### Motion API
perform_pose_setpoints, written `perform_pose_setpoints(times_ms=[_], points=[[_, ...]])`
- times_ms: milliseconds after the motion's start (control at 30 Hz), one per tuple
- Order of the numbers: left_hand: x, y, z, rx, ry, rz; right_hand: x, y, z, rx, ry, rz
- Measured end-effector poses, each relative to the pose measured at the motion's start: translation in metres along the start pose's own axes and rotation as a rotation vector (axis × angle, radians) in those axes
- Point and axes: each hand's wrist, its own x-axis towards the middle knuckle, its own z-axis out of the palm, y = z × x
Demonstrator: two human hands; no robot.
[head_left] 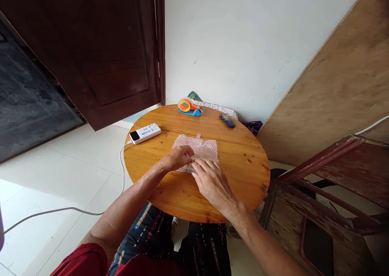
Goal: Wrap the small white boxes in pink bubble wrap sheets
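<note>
Bubble wrap (205, 147) on table (240, 162), beneath both hands' fingers: L hand (181, 156) curled, can't tell if grip's clamped; R hand (210, 179) flattish, grip apart. Wrap's near edge partly hidden; detail btwn fingertips unclear.

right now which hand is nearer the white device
Left. The left hand is at the bubble wrap, right of the white device; the right hand is also there, farther right.

Orange-brown table (243, 162), dark-knotted; midway between its side edges, pale pink, dotted bubble wrap (205, 148); by the left edge, a white device (147, 133) with blue print; at the far edge, an orange-and-blue tape dispenser (190, 107); below the near edge, dark trousers (152, 233) with red motifs.
</note>
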Motion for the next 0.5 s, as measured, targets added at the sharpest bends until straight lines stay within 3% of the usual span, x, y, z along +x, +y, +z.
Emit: perform_pose_setpoints(times_ms=[133,233,300,500], points=[[-0.009,-0.002,-0.014,0.004,0.019,-0.033,0.008,0.007,0.014,-0.002,-0.084,0.036],[-0.025,-0.003,-0.03,0.036,0.014,-0.017,0.011,0.011,0.011,0.015,-0.14,0.022],[-0.033,-0.003,-0.034,0.13,0.024,-0.077,0.014,0.012,0.008,0.007,-0.175,0.013],[-0.03,-0.01,-0.021,0.404,0.073,-0.248,0.024,0.009,0.006,-0.106,-0.196,-0.029]])
